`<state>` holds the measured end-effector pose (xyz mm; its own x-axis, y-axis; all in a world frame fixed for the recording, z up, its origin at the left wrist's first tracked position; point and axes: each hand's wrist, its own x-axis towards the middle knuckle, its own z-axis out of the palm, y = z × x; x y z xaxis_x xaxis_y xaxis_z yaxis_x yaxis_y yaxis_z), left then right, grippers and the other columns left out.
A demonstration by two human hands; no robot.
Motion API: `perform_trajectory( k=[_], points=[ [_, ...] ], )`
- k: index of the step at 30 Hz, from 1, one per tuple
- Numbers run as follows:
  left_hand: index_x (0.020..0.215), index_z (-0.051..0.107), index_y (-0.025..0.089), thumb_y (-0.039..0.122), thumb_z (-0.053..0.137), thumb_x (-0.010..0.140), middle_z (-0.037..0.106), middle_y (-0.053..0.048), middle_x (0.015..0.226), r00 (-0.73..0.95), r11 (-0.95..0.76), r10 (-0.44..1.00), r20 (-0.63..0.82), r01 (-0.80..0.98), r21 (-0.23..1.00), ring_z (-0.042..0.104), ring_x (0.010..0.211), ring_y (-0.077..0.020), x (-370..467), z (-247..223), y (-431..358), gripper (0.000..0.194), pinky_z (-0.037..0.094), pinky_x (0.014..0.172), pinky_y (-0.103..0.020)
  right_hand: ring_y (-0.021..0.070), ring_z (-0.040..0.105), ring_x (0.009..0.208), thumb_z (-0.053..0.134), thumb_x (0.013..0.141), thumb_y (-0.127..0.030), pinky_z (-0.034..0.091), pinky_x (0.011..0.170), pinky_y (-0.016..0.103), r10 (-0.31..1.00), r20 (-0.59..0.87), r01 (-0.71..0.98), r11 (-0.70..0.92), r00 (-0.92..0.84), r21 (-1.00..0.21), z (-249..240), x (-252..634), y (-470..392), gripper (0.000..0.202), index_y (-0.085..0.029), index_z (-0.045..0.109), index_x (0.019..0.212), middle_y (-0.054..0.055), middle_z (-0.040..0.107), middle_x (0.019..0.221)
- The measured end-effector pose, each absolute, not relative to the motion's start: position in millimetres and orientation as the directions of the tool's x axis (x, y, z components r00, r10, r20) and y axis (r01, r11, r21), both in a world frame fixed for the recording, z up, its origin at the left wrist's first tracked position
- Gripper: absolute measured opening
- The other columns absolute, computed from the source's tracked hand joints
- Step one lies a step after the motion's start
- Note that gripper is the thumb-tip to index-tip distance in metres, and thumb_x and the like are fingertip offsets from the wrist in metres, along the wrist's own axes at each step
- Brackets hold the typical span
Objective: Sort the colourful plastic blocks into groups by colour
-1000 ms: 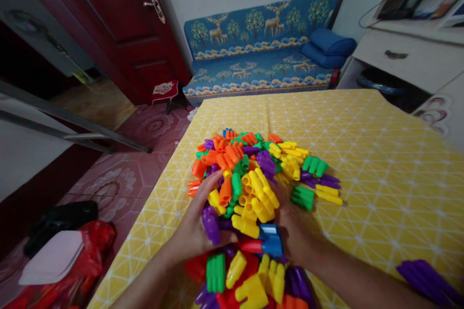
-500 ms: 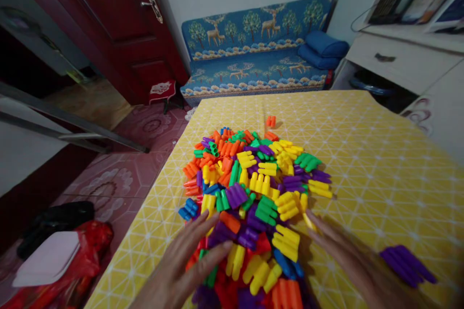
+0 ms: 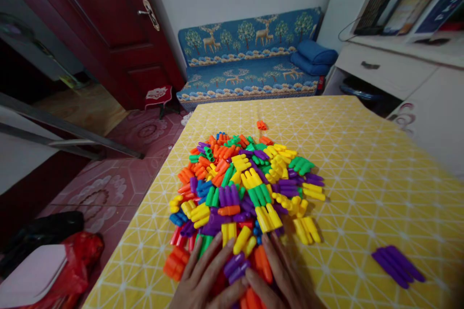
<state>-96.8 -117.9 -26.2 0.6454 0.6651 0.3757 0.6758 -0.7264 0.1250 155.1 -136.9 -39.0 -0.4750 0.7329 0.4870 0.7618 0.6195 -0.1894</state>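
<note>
A heap of plastic building pieces, each like short tubes joined side by side, spreads over the table in orange, yellow, green, purple, blue and red. My left hand lies on the heap's near part, fingers spread, beside an orange piece and a green one. My right hand rests close to it on the right, fingers stretched out, touching an orange piece. Between the hands sits a purple piece. Neither hand grips anything. The pieces under the palms are hidden.
A yellow patterned cloth covers the table. One purple piece lies apart at right, one orange piece at the far side. Beyond stand a blue sofa, a white cabinet and a small red stool.
Both hands have come closer together and nearer to me over the heap's near end. Yellow pieces have shifted, and one now lies at the heap's right edge. The view has moved slightly.
</note>
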Motion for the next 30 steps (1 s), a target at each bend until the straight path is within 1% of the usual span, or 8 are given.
perform_trajectory(
  k=[4,9,13,16,19,21,26,30],
  points=[
    [0.146,0.039,0.028,0.049,0.063,0.085,0.053,-0.011,0.141,0.616,-0.713,0.68,0.398,0.683,0.16,0.043,0.136,-0.0319,-114.4,-5.2,-91.6,0.069,0.028,0.116,-0.054,0.0402,0.019,0.143,0.066,0.084,-0.042,0.042,0.105,0.055,0.694,0.474,0.661,0.7,-0.542,-0.269,-25.3,138.4,-106.9,0.078,-0.021,0.03,0.15,0.019,0.008,0.158],
    [0.146,0.036,0.03,0.06,0.055,0.085,0.04,-0.012,0.149,0.477,-0.611,0.78,0.405,0.721,0.327,0.038,0.137,-0.0346,-113.1,24.5,-60.9,0.071,0.039,0.109,-0.052,0.0336,0.008,0.147,0.062,0.087,-0.044,0.03,0.114,0.057,0.732,0.36,0.629,0.681,-0.579,-0.375,-7.0,115.8,-63.9,0.07,-0.025,0.034,0.148,0.012,0.012,0.159],
    [0.146,0.038,0.031,0.072,0.05,0.08,0.031,-0.013,0.154,0.43,-0.554,0.825,0.368,0.746,0.371,0.034,0.139,-0.0388,-100.3,40.1,-44.8,0.079,0.034,0.109,-0.058,0.0319,0.013,0.147,0.068,0.079,-0.054,0.032,0.115,0.054,0.72,0.28,0.595,0.687,-0.635,-0.417,13.1,119.9,-54.8,0.085,-0.028,0.029,0.151,0.008,0.015,0.159],
    [0.146,0.037,0.033,0.073,0.056,0.075,0.029,-0.012,0.155,0.453,-0.554,0.829,0.328,0.741,0.379,0.032,0.14,-0.0395,-94.5,44.6,-44.2,0.084,0.033,0.11,-0.059,0.028,0.03,0.142,0.066,0.079,-0.053,0.041,0.111,0.046,0.714,0.307,0.617,0.7,-0.63,-0.361,25.5,158.8,-72.1,0.072,-0.028,0.043,0.143,0.003,0.027,0.156],
    [0.145,0.039,0.034,0.069,0.056,0.079,0.029,-0.01,0.156,0.423,-0.529,0.847,0.323,0.733,0.428,0.031,0.14,-0.0384,-95.9,40.6,-49.0,0.076,0.033,0.111,-0.058,0.0211,0.052,0.126,0.063,0.083,-0.034,0.052,0.1,0.035,0.738,0.46,0.701,0.651,-0.495,-0.29,22.7,232.2,-94.7,0.043,-0.034,0.058,0.126,-0.002,0.055,0.136],
    [0.144,0.04,0.033,0.064,0.053,0.084,0.029,-0.009,0.156,0.372,-0.492,0.868,0.328,0.73,0.474,0.032,0.141,-0.037,-98.2,34.1,-51.7,0.068,0.034,0.11,-0.057,0.0245,0.056,0.12,0.059,0.084,-0.032,0.049,0.101,0.043,0.794,0.527,0.807,0.508,-0.304,-0.301,10.4,289.8,-103.3,0.042,-0.04,0.057,0.125,0.0,0.063,0.124],
    [0.143,0.041,0.032,0.054,0.057,0.086,0.025,-0.008,0.158,0.338,-0.473,0.873,0.351,0.761,0.444,0.026,0.143,-0.0364,-92.9,18.4,-51.1,0.063,0.03,0.112,-0.059,0.0294,0.038,0.137,0.039,0.093,-0.042,0.027,0.116,0.049,0.926,0.37,0.87,0.115,0.081,-0.479,-28.8,377.7,-81.0,0.052,-0.038,0.037,0.145,0.007,0.042,0.147],
    [0.144,0.04,0.032,0.047,0.061,0.086,0.021,-0.008,0.159,0.379,-0.498,0.857,0.348,0.782,0.374,0.023,0.145,-0.0366,-85.7,14.6,-48.5,0.064,0.03,0.112,-0.059,0.0291,0.032,0.141,0.03,0.096,-0.052,0.023,0.118,0.049,0.96,0.242,0.821,0.025,0.139,-0.57,-35.9,347.6,-20.5,0.061,-0.024,0.03,0.15,0.011,0.036,0.151]
  ],
)
